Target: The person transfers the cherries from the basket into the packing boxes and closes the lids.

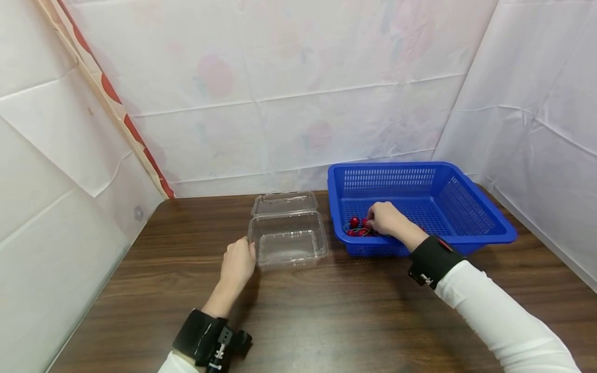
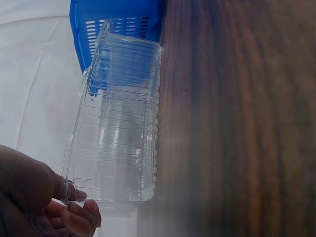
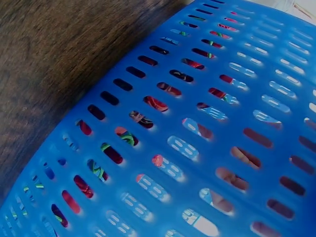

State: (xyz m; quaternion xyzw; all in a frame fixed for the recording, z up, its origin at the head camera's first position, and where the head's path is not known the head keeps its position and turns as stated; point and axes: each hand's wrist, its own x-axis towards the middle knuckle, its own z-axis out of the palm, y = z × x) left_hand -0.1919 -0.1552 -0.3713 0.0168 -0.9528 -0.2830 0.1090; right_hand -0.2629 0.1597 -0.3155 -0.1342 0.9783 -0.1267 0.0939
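Observation:
A clear plastic clamshell container (image 1: 290, 239) sits on the table with its lid (image 1: 284, 203) laid back. My left hand (image 1: 239, 261) pinches the container's near-left rim between thumb and fingers; the left wrist view shows this hand (image 2: 64, 212) at the corner of the clear tub (image 2: 116, 128). My right hand (image 1: 388, 218) reaches down inside a blue plastic basket (image 1: 422, 241), fingers bent over small shiny red balls (image 1: 354, 222) with thin coloured strings. In the right wrist view the slotted basket wall (image 3: 163, 133) covers most of the hand, and I cannot tell whether it grips a ball.
Both things stand on a dark wood-grain table (image 1: 298, 316), the basket to the right of the container. White sheeting (image 1: 280, 103) hangs behind the table and along both sides. A black strap with a camera (image 1: 205, 336) is around each wrist.

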